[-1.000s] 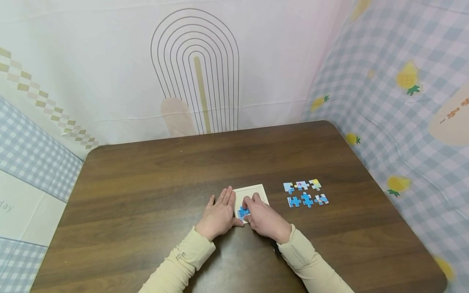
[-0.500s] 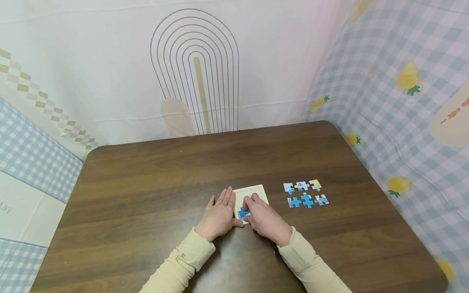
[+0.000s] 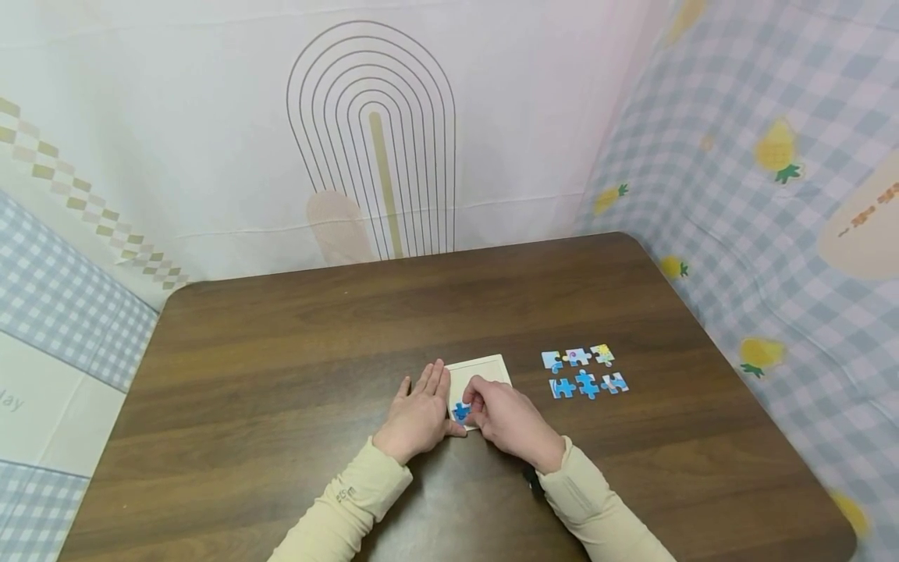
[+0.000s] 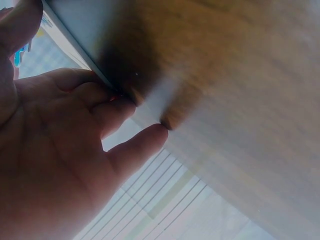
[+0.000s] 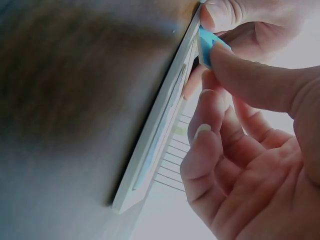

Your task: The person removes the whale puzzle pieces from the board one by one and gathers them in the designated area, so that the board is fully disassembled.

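In the head view a small pale puzzle tray (image 3: 495, 367) lies on the table between the hands. My left hand (image 3: 416, 414) lies along the tray's left side with fingers straight, its thumb at the near edge. In the left wrist view the left hand's fingers (image 4: 135, 150) reach along the tray's edge. My right hand (image 3: 509, 417) is over the tray's right part and pinches a blue jigsaw piece (image 3: 460, 411) at the near left corner. The right wrist view shows this piece tilted up from the tray, with the right thumb (image 5: 235, 70) on it.
To the right of the tray, several jigsaw pieces (image 3: 587, 383) lie in two rows on the brown wooden table (image 3: 316, 336). Patterned cloth (image 3: 225, 117) hangs behind the table and along its sides.
The blue piece has shifted slightly left and looks more tilted, and my right hand's fingers have drawn up a little. My left hand and the tray stay in place.
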A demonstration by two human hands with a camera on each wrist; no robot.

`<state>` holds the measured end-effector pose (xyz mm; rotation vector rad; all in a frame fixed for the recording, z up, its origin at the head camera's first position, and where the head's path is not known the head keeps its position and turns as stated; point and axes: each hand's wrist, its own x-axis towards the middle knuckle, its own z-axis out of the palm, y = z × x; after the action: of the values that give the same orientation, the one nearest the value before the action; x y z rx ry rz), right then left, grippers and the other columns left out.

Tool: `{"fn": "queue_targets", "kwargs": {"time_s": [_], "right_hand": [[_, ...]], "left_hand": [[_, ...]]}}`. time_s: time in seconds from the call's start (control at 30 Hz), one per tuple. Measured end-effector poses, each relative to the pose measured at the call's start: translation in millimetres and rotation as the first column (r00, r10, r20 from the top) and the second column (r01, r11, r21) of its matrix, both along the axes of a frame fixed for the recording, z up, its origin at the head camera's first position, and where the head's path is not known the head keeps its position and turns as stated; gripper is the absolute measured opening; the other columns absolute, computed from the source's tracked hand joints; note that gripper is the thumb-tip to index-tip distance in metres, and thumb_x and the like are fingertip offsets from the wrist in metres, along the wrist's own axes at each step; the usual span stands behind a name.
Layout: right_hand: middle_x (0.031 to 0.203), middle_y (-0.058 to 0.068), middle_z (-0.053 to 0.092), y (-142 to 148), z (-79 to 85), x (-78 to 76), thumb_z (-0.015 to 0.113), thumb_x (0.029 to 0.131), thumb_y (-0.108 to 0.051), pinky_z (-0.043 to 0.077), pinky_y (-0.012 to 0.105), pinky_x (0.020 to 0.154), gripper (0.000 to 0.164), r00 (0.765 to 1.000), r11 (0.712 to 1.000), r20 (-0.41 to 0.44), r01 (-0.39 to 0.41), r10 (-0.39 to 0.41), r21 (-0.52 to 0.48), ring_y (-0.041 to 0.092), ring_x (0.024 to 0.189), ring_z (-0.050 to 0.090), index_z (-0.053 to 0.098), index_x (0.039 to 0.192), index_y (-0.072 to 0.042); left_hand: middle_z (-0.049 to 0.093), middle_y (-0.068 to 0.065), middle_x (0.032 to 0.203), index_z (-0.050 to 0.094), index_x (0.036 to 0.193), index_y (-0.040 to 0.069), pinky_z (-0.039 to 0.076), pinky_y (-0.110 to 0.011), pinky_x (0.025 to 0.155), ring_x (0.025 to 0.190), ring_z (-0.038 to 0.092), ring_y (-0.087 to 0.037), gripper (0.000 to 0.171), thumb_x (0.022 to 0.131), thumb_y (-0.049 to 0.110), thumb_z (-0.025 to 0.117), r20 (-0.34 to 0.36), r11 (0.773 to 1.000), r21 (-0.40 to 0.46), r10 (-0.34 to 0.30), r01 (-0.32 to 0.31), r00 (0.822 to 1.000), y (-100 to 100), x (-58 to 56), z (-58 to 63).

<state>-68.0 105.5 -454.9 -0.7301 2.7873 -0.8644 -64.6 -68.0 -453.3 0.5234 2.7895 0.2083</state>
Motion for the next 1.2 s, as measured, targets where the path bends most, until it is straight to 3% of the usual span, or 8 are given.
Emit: {"fn": "queue_targets", "kwargs": {"time_s": [0.17,0.4,0.57,0.8,1.0,1.2], "right_hand": [[0.073,-0.011,0.052,-1.4,-0.1,1.0,0.073,0.087,-0.015,0.044,0.025,0.059,0.012,0.998,0.999,0.057,0.004,-0.002,-0.041,0.006,0.064,0.049,0.062,0.091,-0.015],[0.073,-0.011,0.055,4.0,4.1,2.6,0.073,0.088,-0.015,0.046,0.024,0.061,0.010,0.997,0.988,0.073,0.023,-0.012,-0.152,0.004,0.064,0.051,0.063,0.090,-0.016],[0.073,-0.009,0.058,23.4,13.0,4.1,0.073,0.088,-0.012,0.048,0.025,0.061,0.009,0.989,0.966,0.110,0.119,-0.096,-0.228,0.007,0.065,0.054,0.064,0.089,-0.015],[0.075,-0.005,0.059,80.2,22.4,8.7,0.072,0.089,-0.016,0.045,0.029,0.061,0.006,0.935,0.931,0.128,0.346,-0.331,-0.120,0.013,0.066,0.053,0.066,0.090,-0.015],[0.074,-0.003,0.063,126.1,18.4,10.4,0.073,0.088,-0.017,0.043,0.031,0.062,0.009,0.902,0.906,0.149,0.418,-0.406,-0.062,0.014,0.066,0.053,0.071,0.091,-0.010],[0.079,-0.003,0.067,140.1,12.3,10.3,0.075,0.086,-0.019,0.044,0.033,0.067,0.011,0.867,0.891,0.229,0.454,-0.442,0.000,0.016,0.071,0.055,0.073,0.092,-0.010]], "left_hand": [[0.019,-0.015,0.159,0.028,0.151,-0.001,0.023,-0.054,0.112,0.146,0.019,-0.027,0.097,0.083,0.057,0.066,0.013,1.000,0.016,0.007,-0.007,1.000,-0.3,0.1,0.1],[0.018,-0.015,0.159,0.028,0.152,-0.001,0.023,-0.055,0.112,0.146,0.019,-0.027,0.098,0.082,0.057,0.066,0.018,1.000,0.024,0.010,-0.011,1.000,-0.1,-0.2,0.6],[0.019,-0.016,0.159,0.028,0.151,-0.002,0.025,-0.054,0.112,0.146,0.020,-0.027,0.098,0.083,0.058,0.065,0.013,1.000,0.024,0.011,-0.012,1.000,0.2,-0.2,-1.0],[0.015,-0.015,0.160,0.025,0.152,-0.001,0.023,-0.053,0.113,0.147,0.017,-0.026,0.099,0.084,0.057,0.064,0.034,1.000,0.015,0.008,-0.008,0.999,1.0,-0.7,-2.5],[0.015,-0.014,0.161,0.025,0.152,-0.001,0.023,-0.053,0.113,0.147,0.016,-0.026,0.099,0.083,0.057,0.065,0.043,1.000,0.013,0.015,-0.015,0.999,-0.2,-0.9,-1.4],[0.015,-0.014,0.161,0.024,0.152,-0.001,0.022,-0.053,0.113,0.147,0.016,-0.026,0.099,0.083,0.057,0.065,0.047,0.999,0.022,0.022,-0.023,0.999,-1.2,-1.0,0.4]]}}
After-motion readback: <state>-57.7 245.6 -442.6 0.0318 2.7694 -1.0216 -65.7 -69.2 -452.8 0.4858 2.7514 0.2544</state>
